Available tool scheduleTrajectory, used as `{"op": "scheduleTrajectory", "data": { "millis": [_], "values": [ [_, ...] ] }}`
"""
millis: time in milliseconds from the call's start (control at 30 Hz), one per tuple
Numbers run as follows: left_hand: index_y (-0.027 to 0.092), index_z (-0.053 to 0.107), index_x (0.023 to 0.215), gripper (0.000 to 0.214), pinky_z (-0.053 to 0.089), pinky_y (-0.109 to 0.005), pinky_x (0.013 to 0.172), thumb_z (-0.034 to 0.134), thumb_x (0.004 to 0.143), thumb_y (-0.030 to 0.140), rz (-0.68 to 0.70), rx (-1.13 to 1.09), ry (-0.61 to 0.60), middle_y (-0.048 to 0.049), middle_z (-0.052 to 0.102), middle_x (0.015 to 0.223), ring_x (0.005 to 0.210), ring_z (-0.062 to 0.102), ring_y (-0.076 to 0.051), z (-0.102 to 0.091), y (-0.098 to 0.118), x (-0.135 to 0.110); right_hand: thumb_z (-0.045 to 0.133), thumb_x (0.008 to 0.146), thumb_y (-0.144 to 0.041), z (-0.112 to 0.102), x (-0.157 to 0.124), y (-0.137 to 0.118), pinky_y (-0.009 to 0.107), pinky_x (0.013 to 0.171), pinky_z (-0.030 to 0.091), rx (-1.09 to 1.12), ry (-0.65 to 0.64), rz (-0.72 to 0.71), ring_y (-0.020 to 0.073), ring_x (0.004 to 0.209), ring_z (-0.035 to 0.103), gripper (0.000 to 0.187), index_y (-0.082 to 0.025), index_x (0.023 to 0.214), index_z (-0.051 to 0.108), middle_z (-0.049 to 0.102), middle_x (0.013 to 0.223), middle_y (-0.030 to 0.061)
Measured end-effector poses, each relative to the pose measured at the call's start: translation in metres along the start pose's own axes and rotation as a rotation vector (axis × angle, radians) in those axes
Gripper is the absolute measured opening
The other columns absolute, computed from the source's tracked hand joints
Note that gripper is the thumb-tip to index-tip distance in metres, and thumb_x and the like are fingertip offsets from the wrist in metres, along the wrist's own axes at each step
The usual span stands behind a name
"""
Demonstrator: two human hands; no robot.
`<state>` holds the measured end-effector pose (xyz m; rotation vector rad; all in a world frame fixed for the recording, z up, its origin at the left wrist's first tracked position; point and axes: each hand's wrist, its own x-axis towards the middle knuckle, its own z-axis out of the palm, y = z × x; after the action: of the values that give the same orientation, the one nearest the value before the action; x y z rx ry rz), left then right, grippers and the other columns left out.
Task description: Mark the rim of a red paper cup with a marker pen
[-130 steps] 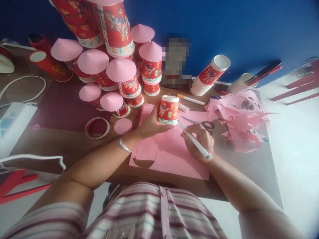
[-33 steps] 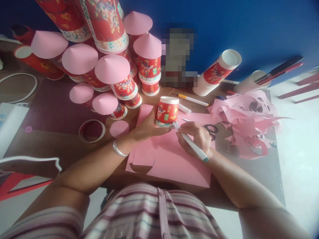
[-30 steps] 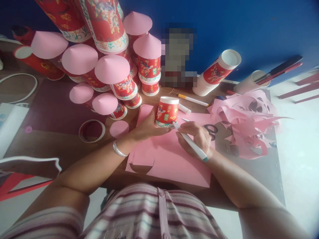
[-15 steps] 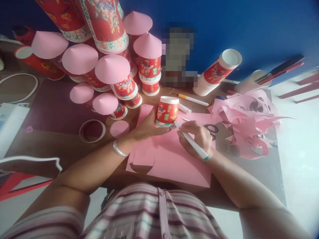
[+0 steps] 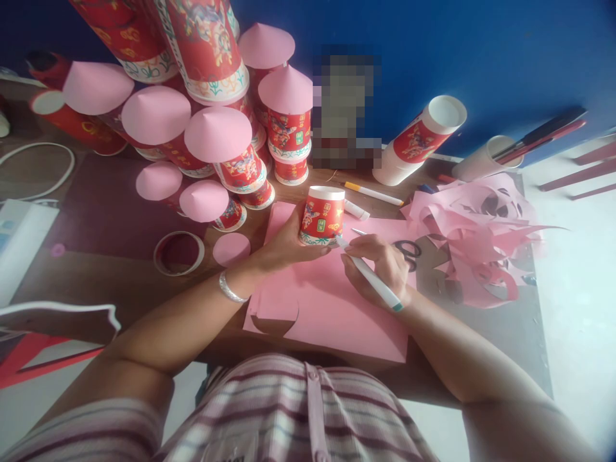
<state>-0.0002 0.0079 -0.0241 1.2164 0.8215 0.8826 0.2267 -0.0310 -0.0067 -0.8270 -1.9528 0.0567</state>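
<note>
My left hand (image 5: 283, 242) is wrapped round a red patterned paper cup (image 5: 323, 215) that stands upside down on a pink paper sheet (image 5: 332, 301). A silver bracelet (image 5: 228, 289) sits on that wrist. My right hand (image 5: 380, 264) pinches a white pen (image 5: 369, 276) with a green end, its tip touching the sheet at the cup's lower rim. Black-handled scissors (image 5: 407, 250) lie just behind my right hand. A half-round piece is cut out of the sheet's near left edge.
Several red cups topped with pink paper cones (image 5: 217, 133) are stacked at the back left. A tape ring (image 5: 179, 252) and a pink paper disc (image 5: 231, 249) lie left of the sheet. Pink paper scraps (image 5: 474, 237) pile at the right. A cup stack (image 5: 418, 140) lies against the blue wall.
Over the last four seconds the pen tip has crept a little left along the cup's rim. The view shifted slightly. Both hands keep their hold.
</note>
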Motion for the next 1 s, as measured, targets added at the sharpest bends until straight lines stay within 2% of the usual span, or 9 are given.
{"op": "scheduleTrajectory", "data": {
  "millis": [100,367,500,700,800,1000],
  "values": [
    [0.030,0.060,0.163,0.096,0.075,-0.049,0.112,0.108,0.086,0.060,-0.019,-0.018,-0.016,-0.0136,0.084,0.153,0.144,0.083,-0.040,0.001,0.004,-0.001,0.076,0.110,-0.012,0.000,0.002,-0.001,0.029,0.061,0.067,0.025,0.001,0.002,0.0197,0.072,0.084,0.018,-0.029,0.115,0.069,0.083,0.090,0.0001],
    [0.028,0.055,0.161,0.096,0.072,-0.053,0.115,0.107,0.087,0.060,-0.078,-0.031,-0.016,-0.0168,0.082,0.152,0.142,0.083,-0.039,-0.002,0.007,-0.005,0.077,0.111,-0.017,-0.003,0.000,-0.002,0.029,0.058,0.066,0.001,-0.006,-0.023,0.0198,0.069,0.083,0.016,-0.029,0.117,0.070,0.084,0.088,0.0002],
    [0.028,0.056,0.162,0.095,0.073,-0.052,0.111,0.107,0.088,0.061,-0.049,0.010,0.018,-0.0164,0.081,0.152,0.139,0.083,-0.038,-0.001,0.001,-0.003,0.077,0.110,-0.016,-0.002,-0.002,-0.002,0.031,0.061,0.069,-0.016,-0.002,0.004,0.0212,0.070,0.085,0.016,-0.029,0.119,0.071,0.085,0.090,0.0014],
    [0.026,0.062,0.162,0.094,0.074,-0.044,0.104,0.112,0.085,0.049,0.119,0.101,0.057,-0.0172,0.082,0.150,0.134,0.085,-0.035,-0.004,-0.024,0.003,0.077,0.106,-0.012,0.000,-0.002,-0.002,0.033,0.066,0.072,0.037,0.007,0.006,0.0226,0.074,0.086,0.025,-0.029,0.123,0.071,0.086,0.094,0.0005],
    [0.025,0.063,0.160,0.094,0.074,-0.044,0.102,0.112,0.084,0.050,0.092,0.104,0.052,-0.0177,0.083,0.147,0.131,0.085,-0.035,-0.005,-0.027,0.004,0.078,0.106,-0.012,0.000,-0.002,-0.001,0.034,0.067,0.072,0.015,-0.003,0.014,0.0234,0.074,0.086,0.026,-0.030,0.124,0.072,0.086,0.094,0.0007],
    [0.027,0.059,0.162,0.095,0.075,-0.045,0.104,0.110,0.086,0.055,0.074,0.061,0.025,-0.0161,0.082,0.148,0.133,0.084,-0.035,-0.004,-0.020,0.003,0.077,0.110,-0.014,0.000,0.001,-0.002,0.031,0.063,0.070,0.017,-0.001,-0.001,0.0216,0.074,0.086,0.018,-0.029,0.119,0.071,0.085,0.093,0.0009]
  ]
}}
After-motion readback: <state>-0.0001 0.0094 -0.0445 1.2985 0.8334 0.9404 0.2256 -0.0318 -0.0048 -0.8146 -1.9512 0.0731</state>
